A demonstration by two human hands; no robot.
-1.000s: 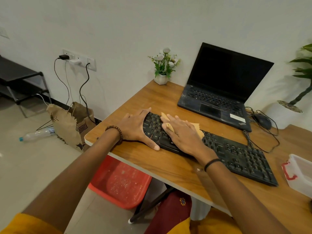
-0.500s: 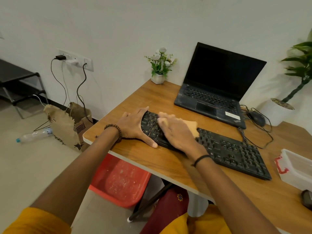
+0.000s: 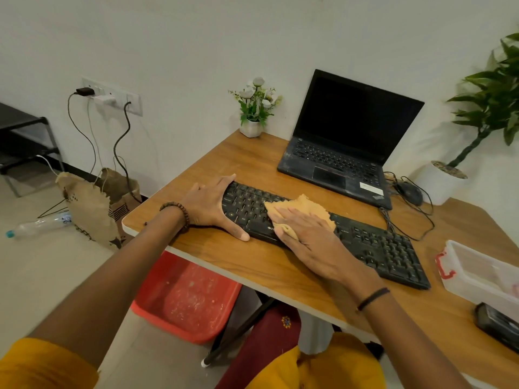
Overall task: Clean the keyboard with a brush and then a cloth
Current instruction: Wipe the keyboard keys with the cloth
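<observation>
right hand (image 3: 311, 242) covers cloth (image 3: 306, 204) middle; keyboard (image 3: 379, 248) keys beneath hidden

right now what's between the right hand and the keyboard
The tan cloth: the right hand presses it flat onto the keyboard, near its left half, as the head view shows.

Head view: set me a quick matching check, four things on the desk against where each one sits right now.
Things:
1 cloth
2 left hand
3 mouse
4 clear box

Places:
A right of the laptop
B under the right hand, on the keys
C against the keyboard's left end
D at the table's right edge

Pairs: 1-B, 2-C, 3-A, 4-D.
</observation>
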